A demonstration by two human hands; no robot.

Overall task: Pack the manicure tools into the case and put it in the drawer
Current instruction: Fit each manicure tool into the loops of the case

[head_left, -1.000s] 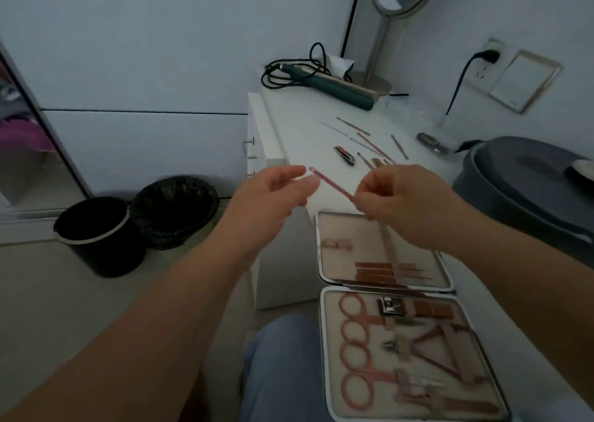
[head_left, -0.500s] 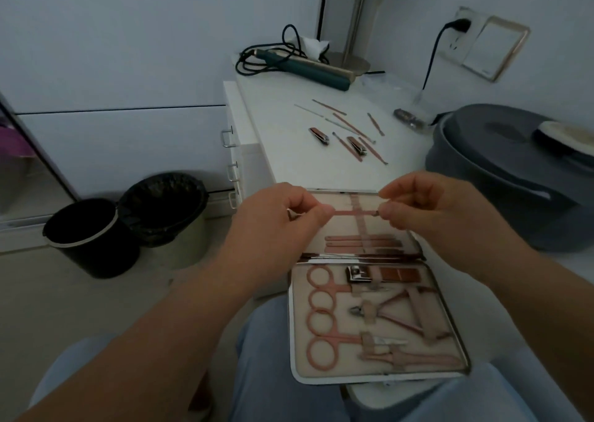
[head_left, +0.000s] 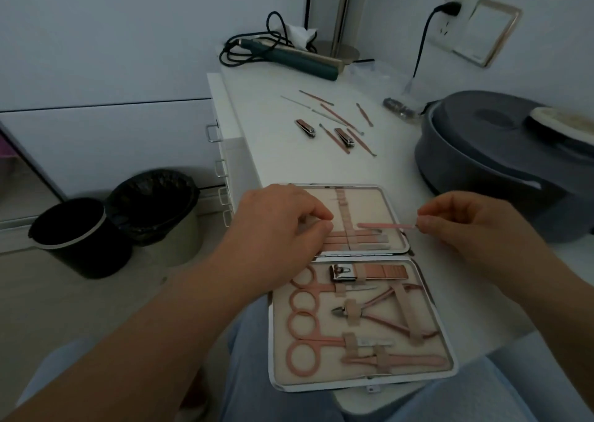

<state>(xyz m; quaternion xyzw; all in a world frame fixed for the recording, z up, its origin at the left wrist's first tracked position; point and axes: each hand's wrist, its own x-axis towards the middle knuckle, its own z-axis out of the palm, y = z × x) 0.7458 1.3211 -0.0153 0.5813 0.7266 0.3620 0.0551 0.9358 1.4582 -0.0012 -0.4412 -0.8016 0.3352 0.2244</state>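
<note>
At far left, well clear of both hands, a black bin (head_left: 75,236) and a lined bin (head_left: 154,207) stand side by side on the floor. Right of them, drawer handles (head_left: 215,133) run down the side of the white unit (head_left: 283,161).

Left hand (head_left: 276,238): over the left part of the case's upper half, fingers curled down onto the lining beside the elastic strap (head_left: 345,219). Fingertips appear to pinch or press there; whether they hold anything cannot be told.

Case (head_left: 360,293): open flat at the near edge of the unit top, under and between both hands. Upper half holds a few slim tools under the strap, just below the grip. Lower half, nearer the person, holds scissors (head_left: 305,318), a clipper (head_left: 342,273), nippers (head_left: 379,314) and other strapped tools.

Pink stick (head_left: 385,226): lies level across the upper half, its left end at the strap, its right end pinched in the right hand.

Right hand (head_left: 475,228): just past the case's right edge, thumb and forefinger closed on the stick's end, other fingers curled.

Beyond the grip, farther along the unit top: loose tools (head_left: 340,125), including two clippers and several thin sticks. Behind them a green hair iron (head_left: 299,59) with coiled cord. Right of the right hand, a grey lidded tub (head_left: 482,151).
</note>
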